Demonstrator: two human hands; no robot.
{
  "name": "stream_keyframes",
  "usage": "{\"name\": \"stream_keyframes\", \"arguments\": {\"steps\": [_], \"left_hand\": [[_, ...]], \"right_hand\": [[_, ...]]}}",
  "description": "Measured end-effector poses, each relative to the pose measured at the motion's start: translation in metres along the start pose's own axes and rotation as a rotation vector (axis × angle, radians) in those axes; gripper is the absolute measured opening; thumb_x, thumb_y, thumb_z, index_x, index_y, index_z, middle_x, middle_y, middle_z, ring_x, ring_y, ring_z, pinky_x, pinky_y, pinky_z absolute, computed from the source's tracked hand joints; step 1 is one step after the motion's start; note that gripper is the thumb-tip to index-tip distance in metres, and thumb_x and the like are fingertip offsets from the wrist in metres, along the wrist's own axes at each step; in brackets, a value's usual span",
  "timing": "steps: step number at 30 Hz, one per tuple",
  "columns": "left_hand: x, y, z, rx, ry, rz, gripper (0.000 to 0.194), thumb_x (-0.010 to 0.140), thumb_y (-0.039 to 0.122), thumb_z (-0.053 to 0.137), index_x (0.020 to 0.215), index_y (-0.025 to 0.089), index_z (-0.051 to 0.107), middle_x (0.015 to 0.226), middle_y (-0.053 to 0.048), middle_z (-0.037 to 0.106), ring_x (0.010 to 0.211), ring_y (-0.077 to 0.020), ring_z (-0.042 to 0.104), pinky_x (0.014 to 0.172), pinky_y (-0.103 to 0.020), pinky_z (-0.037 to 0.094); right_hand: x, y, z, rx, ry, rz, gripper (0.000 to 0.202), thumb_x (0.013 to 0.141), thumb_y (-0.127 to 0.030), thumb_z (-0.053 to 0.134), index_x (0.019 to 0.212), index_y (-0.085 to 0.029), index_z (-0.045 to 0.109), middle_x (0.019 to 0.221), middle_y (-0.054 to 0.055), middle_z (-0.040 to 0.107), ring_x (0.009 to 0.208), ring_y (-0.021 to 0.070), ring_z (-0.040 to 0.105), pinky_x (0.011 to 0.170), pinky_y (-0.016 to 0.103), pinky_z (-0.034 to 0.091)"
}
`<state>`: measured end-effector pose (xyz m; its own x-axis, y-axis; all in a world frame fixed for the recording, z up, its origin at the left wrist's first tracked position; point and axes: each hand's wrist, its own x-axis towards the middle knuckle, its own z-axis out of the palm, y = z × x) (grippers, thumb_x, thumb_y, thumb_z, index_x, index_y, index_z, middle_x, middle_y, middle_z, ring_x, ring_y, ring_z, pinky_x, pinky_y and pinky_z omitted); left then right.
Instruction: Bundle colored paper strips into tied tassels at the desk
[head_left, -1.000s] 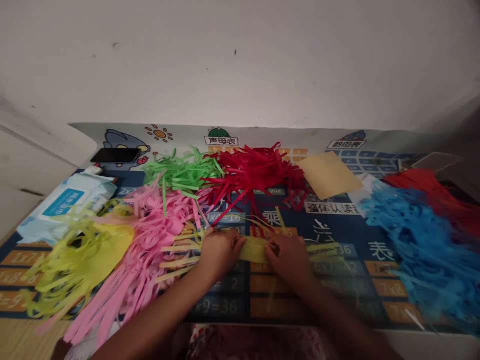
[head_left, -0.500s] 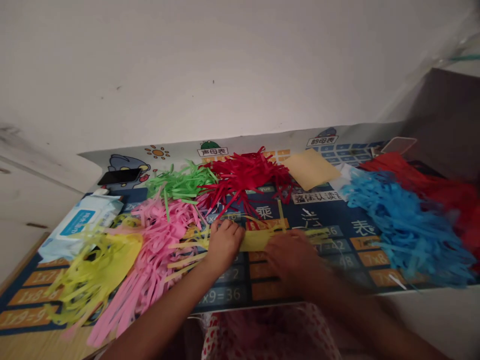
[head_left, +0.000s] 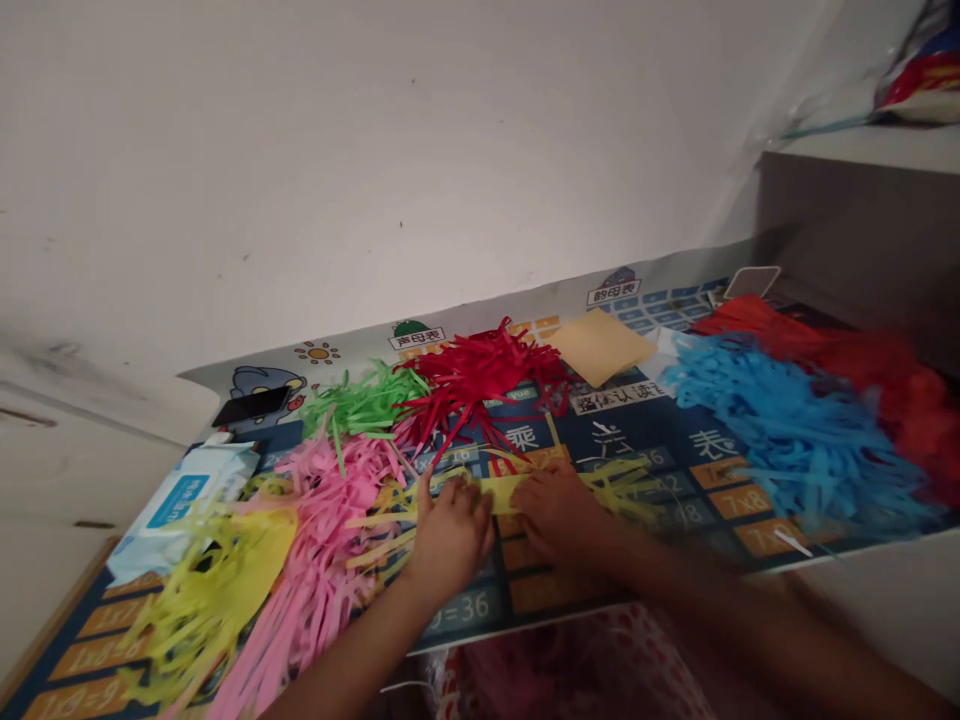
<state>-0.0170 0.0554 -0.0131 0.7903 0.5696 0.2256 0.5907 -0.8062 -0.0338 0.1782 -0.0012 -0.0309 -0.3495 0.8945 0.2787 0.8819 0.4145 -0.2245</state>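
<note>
Item: one translucent yellow sheet of thin material with fringed ends [head_left: 504,494], lying across the middle of the blue-and-orange printed table mat [head_left: 82,660], its solid band between the two hands and its cut strips running out to either side.

Left hand [head_left: 452,530]: bare, at the band's left end, fingers bent and slightly apart; whether they pinch or merely press, cannot tell.

Right hand [head_left: 559,512]: bare, over the band's right end, fingers bunched together on it; thumb indistinct, so pinch or press cannot be told.

Left of the hands: long pink strips in a loose heap [head_left: 330,520]; beyond these, a yellow-green fringed bundle with a solid sheet portion [head_left: 274,545]; a pale blue-and-white soft packet [head_left: 180,510]; a flat black rectangular phone [head_left: 251,405].

Behind the hands: a bright green tangle of strips [head_left: 367,397], just beside a crimson fringed heap [head_left: 487,370]; right of that, a flat tan square sheet [head_left: 602,347].

Far right: a large blue mass of shredded strips [head_left: 795,430], against a blurred orange-red heap [head_left: 847,355].
</note>
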Motion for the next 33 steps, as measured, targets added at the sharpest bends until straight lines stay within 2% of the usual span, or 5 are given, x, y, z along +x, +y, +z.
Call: {"name": "stream_keyframes", "arguments": {"steps": [6, 12, 20, 29, 33], "left_hand": [[0.009, -0.004, -0.001, -0.033, 0.033, -0.031, 0.012, 0.080, 0.017, 0.061, 0.086, 0.023, 0.069, 0.087, -0.005, 0.074, 0.095, -0.0284, 0.061, 0.107, -0.067, 0.012], [-0.004, -0.020, 0.007, -0.078, 0.078, -0.033, 0.017, 0.086, 0.021, 0.059, 0.099, 0.025, 0.069, 0.101, -0.004, 0.074, 0.109, -0.0295, 0.059, 0.109, -0.065, 0.012], [-0.005, -0.040, 0.001, -0.102, 0.053, -0.021, 0.022, 0.086, 0.040, 0.062, 0.100, 0.026, 0.069, 0.107, -0.007, 0.071, 0.116, -0.0331, 0.053, 0.107, -0.065, 0.016], [0.001, -0.052, 0.023, -0.132, 0.185, 0.163, 0.017, 0.087, 0.023, 0.061, 0.101, 0.028, 0.070, 0.090, -0.001, 0.073, 0.101, -0.0241, 0.060, 0.113, -0.060, 0.009], [-0.009, -0.064, 0.022, -0.121, 0.125, 0.208, 0.029, 0.086, 0.025, 0.061, 0.114, 0.030, 0.066, 0.102, -0.003, 0.072, 0.106, -0.0251, 0.058, 0.114, -0.059, 0.010]], "right_hand": [[0.018, -0.002, 0.002, -0.043, -0.037, -0.013, 0.022, 0.079, -0.023, 0.058, 0.099, -0.015, 0.059, 0.099, 0.010, 0.064, 0.096, 0.0247, 0.055, 0.087, 0.041, 0.032], [0.007, 0.018, 0.020, -0.063, 0.022, -0.049, 0.015, 0.090, -0.015, 0.052, 0.087, -0.017, 0.066, 0.090, 0.005, 0.068, 0.092, 0.0205, 0.056, 0.088, 0.039, 0.030], [-0.007, 0.040, 0.011, 0.241, 0.103, 0.160, 0.012, 0.089, -0.023, 0.061, 0.083, -0.023, 0.071, 0.098, 0.001, 0.070, 0.103, 0.0183, 0.057, 0.088, 0.036, 0.028], [-0.011, 0.049, 0.021, 0.200, 0.149, 0.088, 0.011, 0.089, -0.022, 0.059, 0.087, -0.025, 0.070, 0.099, 0.000, 0.071, 0.098, 0.0179, 0.057, 0.087, 0.037, 0.025], [-0.013, 0.050, 0.021, 0.030, 0.155, -0.029, 0.011, 0.088, -0.018, 0.061, 0.089, -0.026, 0.068, 0.096, -0.001, 0.071, 0.093, 0.0189, 0.056, 0.089, 0.040, 0.025]]}}
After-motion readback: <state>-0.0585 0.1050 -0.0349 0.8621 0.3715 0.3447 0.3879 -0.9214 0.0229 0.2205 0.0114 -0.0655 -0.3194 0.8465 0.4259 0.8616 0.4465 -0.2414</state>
